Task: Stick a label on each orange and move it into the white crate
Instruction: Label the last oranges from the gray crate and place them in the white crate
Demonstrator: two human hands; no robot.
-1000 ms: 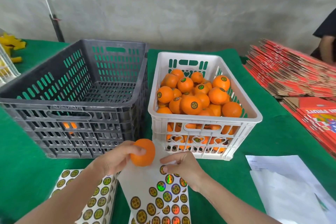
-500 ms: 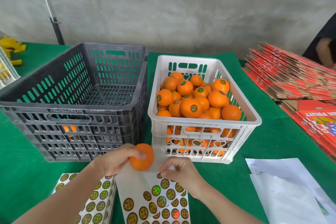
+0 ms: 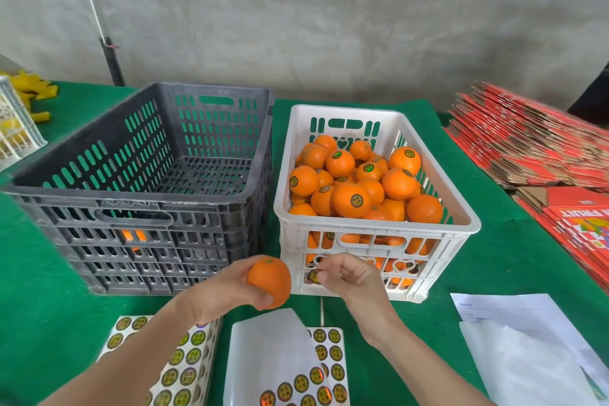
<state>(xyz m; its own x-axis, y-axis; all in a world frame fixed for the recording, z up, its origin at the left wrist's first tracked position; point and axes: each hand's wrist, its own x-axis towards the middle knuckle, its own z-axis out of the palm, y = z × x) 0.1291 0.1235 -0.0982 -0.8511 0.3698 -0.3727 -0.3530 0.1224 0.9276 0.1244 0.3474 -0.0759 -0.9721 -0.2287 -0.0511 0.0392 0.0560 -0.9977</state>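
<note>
Head view. Left hand gripped one unlabelled orange, fingers curled round it, raised just in front of the white crate at its near-left corner. Right hand was before the white crate's near wall, thumb and forefinger pinched on a round label close beside the orange, not touching it. White crate held a heap of labelled oranges. Label sheet lay in front of the white crate; black crate stood to its left.

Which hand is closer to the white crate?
Right. The right hand pinches a label in front of the white crate; the left hand holds an orange beside its left corner.
</note>
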